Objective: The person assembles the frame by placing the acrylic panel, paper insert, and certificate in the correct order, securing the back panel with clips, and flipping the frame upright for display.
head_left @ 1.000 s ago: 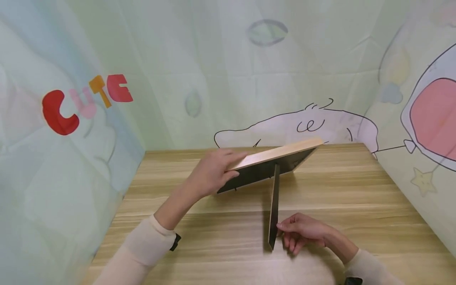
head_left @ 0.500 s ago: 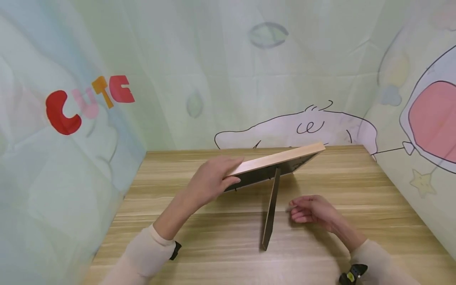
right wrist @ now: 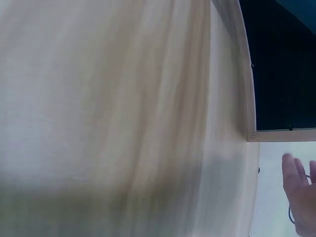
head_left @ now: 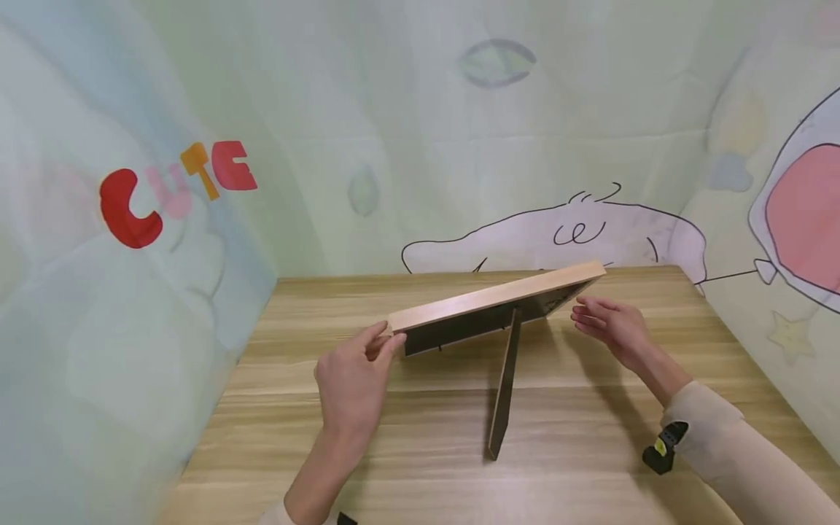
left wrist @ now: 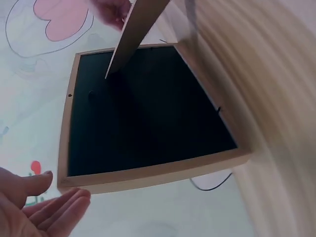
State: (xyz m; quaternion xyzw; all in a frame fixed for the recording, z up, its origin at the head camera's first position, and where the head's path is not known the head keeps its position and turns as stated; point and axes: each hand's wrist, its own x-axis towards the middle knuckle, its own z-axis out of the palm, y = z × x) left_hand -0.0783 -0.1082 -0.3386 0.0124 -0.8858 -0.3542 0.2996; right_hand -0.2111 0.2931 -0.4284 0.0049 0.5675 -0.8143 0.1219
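A picture frame (head_left: pixel 495 297) with a light wood border leans back on the table, propped by its fold-out stand (head_left: pixel 504 397). Its black backing (left wrist: pixel 148 113) faces me; the front is hidden. My left hand (head_left: pixel 354 383) is at the frame's upper left corner, thumb and fingers spread either side of it. In the left wrist view those fingers look straight and lie at the corner without gripping; whether they touch cannot be told. My right hand (head_left: pixel 613 328) hovers just off the frame's right side, fingers loosely extended and holding nothing.
The wood-grain table (head_left: pixel 590 452) carries the frame. Printed cloth walls (head_left: pixel 315 146) surround its back and both sides, with cartoon drawings and coloured letters. Each wrist wears a dark strap, the right one (head_left: pixel 664 446) more visible.
My left hand has let go of the frame's top edge and shifted left to its corner. The right hand has left the stand and moved up and right. The stand's foot has swung slightly left.
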